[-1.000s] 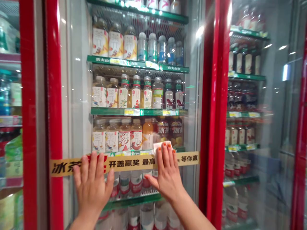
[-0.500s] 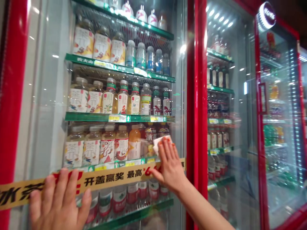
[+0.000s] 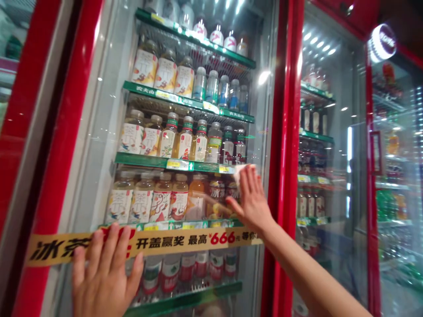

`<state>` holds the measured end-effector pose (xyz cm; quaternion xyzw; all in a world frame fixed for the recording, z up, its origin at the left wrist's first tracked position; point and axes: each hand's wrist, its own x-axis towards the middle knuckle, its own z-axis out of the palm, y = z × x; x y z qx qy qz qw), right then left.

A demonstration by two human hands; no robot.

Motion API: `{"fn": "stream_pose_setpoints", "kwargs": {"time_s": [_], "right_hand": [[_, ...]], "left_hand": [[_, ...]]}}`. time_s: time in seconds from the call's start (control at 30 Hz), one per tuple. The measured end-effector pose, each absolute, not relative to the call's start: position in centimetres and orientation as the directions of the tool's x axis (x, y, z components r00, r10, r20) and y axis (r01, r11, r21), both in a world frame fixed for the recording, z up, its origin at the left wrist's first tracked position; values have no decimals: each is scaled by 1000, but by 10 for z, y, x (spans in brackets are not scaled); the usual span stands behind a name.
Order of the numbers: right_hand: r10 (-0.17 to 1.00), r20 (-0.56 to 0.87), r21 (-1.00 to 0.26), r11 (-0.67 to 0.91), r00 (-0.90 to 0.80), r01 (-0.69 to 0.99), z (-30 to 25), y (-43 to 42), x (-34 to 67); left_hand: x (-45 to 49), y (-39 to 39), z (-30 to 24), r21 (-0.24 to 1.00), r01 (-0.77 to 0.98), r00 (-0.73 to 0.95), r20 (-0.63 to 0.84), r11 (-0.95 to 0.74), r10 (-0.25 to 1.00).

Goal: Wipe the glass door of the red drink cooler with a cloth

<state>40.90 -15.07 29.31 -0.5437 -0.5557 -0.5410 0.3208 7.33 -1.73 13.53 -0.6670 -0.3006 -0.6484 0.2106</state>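
Right hand (image 3: 251, 199): fingers spread wide and flat on the glass, holding the wipe under the fingertips; the arm reaches in from the lower right.

Wipe (image 3: 240, 173): a small white sheet, cloth or paper (cannot tell which), pinned against the glass at the right hand's fingertips, up and to the right of the left hand, level with the end of a shelf.

Handling: likely light, soft and quick to crumple; flat pressure under the fingers or a pinch at a free corner should hold it best.

Left hand (image 3: 105, 269): open, fingers fanned, palm toward the door, holding nothing; it rests on and just below the banner.

Banner (image 3: 172, 241): a yellow printed strip running across the door between the hands' heights, just under the right hand.

Glass door (image 3: 94, 141): smooth, stiff and probably slippery, directly beneath both hands.

Bottles (image 3: 142, 200): rows of drinks stand on green shelves behind the glass.

Red frame (image 3: 286, 176): upright, just right of the right hand, with a second door beyond.
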Motion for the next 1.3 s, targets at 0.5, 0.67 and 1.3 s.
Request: {"fn": "stream_pose_setpoints", "kwargs": {"time_s": [0.5,0.67,1.3], "right_hand": [[251,952,228,-194,-176,954,378,-146,412],[372,791,532,-27,-486,846,337,-139,371],[478,434,800,185,-764,571,359,-155,386]], "left_hand": [[71,-20,141,82,736,-46,996,-672,71],[70,-20,141,66,732,-37,998,-678,58],[72,-18,140,77,684,-68,997,-726,42]]}}
